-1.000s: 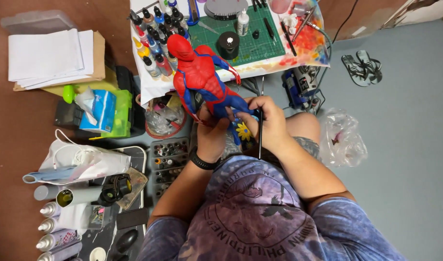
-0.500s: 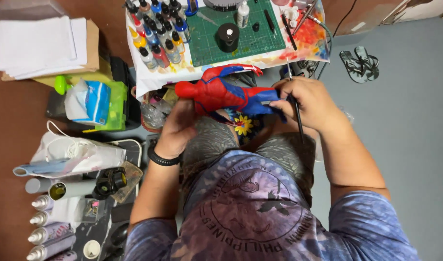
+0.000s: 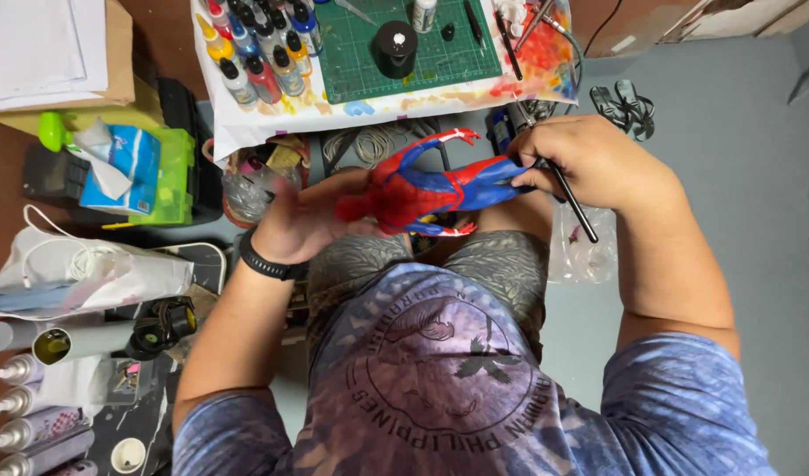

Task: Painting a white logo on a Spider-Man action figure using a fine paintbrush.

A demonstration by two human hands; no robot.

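Both hands [image 3: 316, 220] [image 3: 589, 163], figure [image 3: 431, 189] above lap

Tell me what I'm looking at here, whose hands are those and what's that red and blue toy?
The picture comes from a camera worn on a person's head, looking down, so you see their own arms and lap. The left hand, with a black wristband, grips the head end of a red and blue figure, which lies sideways. The right hand holds the leg end, with a thin dark brush between its fingers. Above them is a paint-stained sheet with a green cutting mat and a row of small paint bottles. To the left are a tissue pack and some spray cans.
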